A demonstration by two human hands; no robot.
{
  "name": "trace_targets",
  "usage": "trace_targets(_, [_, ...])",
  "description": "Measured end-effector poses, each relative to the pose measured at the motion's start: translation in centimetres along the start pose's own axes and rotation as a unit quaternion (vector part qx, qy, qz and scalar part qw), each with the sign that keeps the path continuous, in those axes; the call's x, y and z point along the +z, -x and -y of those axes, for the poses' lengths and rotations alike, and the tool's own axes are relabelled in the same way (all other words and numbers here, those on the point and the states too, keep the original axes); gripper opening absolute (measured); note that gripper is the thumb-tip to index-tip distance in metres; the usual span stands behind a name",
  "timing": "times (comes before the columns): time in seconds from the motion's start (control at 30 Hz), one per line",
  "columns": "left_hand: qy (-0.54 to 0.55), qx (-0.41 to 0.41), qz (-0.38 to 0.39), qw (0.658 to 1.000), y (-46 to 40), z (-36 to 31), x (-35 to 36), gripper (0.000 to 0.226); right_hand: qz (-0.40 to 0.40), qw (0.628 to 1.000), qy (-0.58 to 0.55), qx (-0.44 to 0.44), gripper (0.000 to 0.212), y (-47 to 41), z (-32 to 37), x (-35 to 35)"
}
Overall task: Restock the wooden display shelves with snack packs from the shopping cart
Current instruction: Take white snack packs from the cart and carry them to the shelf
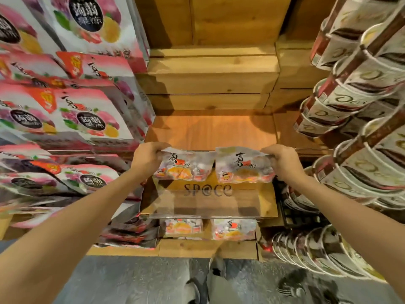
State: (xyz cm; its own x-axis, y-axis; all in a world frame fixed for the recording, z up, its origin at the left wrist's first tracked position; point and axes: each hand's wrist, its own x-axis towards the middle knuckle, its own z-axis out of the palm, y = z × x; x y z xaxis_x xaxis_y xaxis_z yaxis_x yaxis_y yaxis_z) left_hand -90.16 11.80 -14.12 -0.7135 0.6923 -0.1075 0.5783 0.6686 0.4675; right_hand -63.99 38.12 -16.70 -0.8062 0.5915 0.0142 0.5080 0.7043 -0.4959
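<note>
Flanking us, boxes (72,119) crowd the left and cups (359,119) the right. Our left hand (145,160) pinches one pack (183,166), our right hand (282,162) another pack (243,166), side by side over the shelf (210,130).

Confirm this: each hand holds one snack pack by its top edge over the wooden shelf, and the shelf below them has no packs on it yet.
Wrong on the last point. The head view shows two packs already on the lower shelf. The rest stands: the left hand and right hand each hold a snack pack by its top edge.
</note>
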Motion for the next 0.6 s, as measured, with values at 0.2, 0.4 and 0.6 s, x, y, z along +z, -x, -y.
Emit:
trace_targets(0.2, [-0.035,-0.051,0.031,0.998,-1.8,1.1,-0.1,0.022,0.022,0.989,0.111,0.094,0.022,-1.9,0.2,-0.3])
trace_targets(0.4, [-0.170,-0.020,0.076,0.982,-2.0,0.9,-0.5,0.021,0.030,0.968,0.239,0.068,0.021,-2.5,2.4,0.6])
trace_targets(0.6, [-0.169,0.056,0.044,0.983,-1.4,-0.8,-0.7,0.034,-0.016,0.972,0.233,-0.005,0.045,-0.2,4.2,1.1])
